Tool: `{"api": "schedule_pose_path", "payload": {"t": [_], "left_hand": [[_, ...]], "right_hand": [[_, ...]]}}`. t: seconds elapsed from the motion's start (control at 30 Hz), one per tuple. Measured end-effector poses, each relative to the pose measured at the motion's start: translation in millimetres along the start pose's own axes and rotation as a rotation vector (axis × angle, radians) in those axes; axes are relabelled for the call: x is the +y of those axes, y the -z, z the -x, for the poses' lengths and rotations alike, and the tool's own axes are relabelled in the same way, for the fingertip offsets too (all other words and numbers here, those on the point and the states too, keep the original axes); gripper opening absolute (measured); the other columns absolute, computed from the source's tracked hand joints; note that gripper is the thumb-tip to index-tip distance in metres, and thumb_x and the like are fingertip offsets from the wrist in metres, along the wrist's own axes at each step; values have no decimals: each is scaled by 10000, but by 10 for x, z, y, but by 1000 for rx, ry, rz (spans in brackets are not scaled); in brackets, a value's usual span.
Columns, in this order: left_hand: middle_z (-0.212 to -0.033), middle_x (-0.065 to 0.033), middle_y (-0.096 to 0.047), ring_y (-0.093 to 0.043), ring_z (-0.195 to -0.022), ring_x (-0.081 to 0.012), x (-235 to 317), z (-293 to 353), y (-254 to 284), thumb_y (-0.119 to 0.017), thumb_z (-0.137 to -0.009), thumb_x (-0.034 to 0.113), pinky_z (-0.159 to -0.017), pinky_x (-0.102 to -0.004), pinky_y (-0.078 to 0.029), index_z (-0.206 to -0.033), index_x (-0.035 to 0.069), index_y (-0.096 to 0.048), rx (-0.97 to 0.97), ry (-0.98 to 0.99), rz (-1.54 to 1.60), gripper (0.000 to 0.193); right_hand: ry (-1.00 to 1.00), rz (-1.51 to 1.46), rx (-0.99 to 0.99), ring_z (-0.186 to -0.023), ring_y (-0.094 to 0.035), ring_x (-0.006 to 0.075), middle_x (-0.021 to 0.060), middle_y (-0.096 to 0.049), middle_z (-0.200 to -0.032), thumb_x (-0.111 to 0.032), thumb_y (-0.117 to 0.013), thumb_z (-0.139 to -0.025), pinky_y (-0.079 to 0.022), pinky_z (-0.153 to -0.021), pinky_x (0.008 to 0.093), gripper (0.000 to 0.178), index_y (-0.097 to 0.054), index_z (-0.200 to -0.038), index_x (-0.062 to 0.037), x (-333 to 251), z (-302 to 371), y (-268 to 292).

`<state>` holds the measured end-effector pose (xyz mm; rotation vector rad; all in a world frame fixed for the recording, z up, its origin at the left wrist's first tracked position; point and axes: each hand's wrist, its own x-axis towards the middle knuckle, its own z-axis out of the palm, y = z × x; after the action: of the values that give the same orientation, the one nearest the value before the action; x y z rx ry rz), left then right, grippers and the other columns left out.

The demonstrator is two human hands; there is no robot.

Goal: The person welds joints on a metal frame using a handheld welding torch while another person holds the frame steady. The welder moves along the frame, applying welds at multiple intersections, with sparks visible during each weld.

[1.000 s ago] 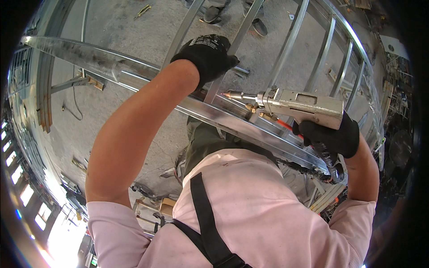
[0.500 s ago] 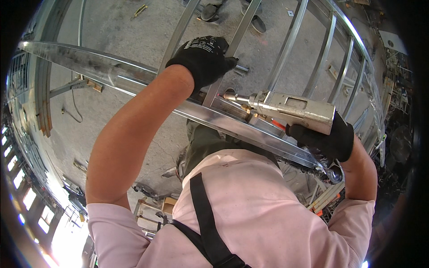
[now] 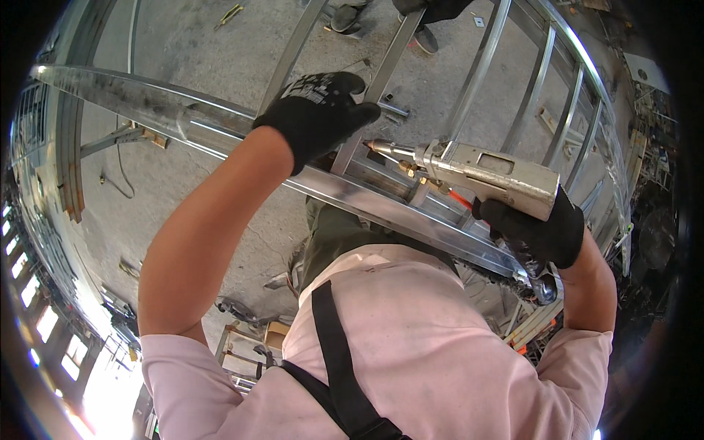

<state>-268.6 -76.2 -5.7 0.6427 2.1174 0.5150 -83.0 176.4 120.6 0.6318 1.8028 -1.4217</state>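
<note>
Head view: our right hand (image 3: 539, 231), black-gloved, is wrapped round the grip of the beige-grey, boxy metal pistol-shaped tool (image 3: 506, 172); trigger finger hidden, so we can't tell if it's squeezed. The tool lies across the frame's right side, its narrow copper-coloured tip (image 3: 372, 145) just beside the slanted flat silver metal crossbar (image 3: 389, 66), near the long silver metal rail (image 3: 396, 204); contact can't be told. Our left hand (image 3: 315, 114), also black-gloved, is half open over the rail, thumb and forefinger apart, nothing seen in the grip; its other fingers are hidden. For good work here, we'd want left fingertips well clear of the tip, the crossbar steadied further up, the tool's nose square to the metal, wrist firm, and the red hose (image 3: 458, 198) slack. Mind the co-worker's dark shoe (image 3: 425, 40) beyond the crossbar: a jolt there could spoil our aim.
</note>
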Motion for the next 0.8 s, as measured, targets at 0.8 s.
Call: {"api": "schedule_pose_path", "payload": {"t": [0.8], "left_hand": [[-921, -187, -744, -728, -817, -375, -101, 368, -585, -615, -955, 362, -755, -474, -574, -1134, 68, -654, 385, -170, -200, 346]], "right_hand": [[39, -51, 96, -741, -591, 89, 6, -678, -880, -346, -769, -984, -531, -659, 280, 497, -648, -1326, -6, 9, -86, -52]]}}
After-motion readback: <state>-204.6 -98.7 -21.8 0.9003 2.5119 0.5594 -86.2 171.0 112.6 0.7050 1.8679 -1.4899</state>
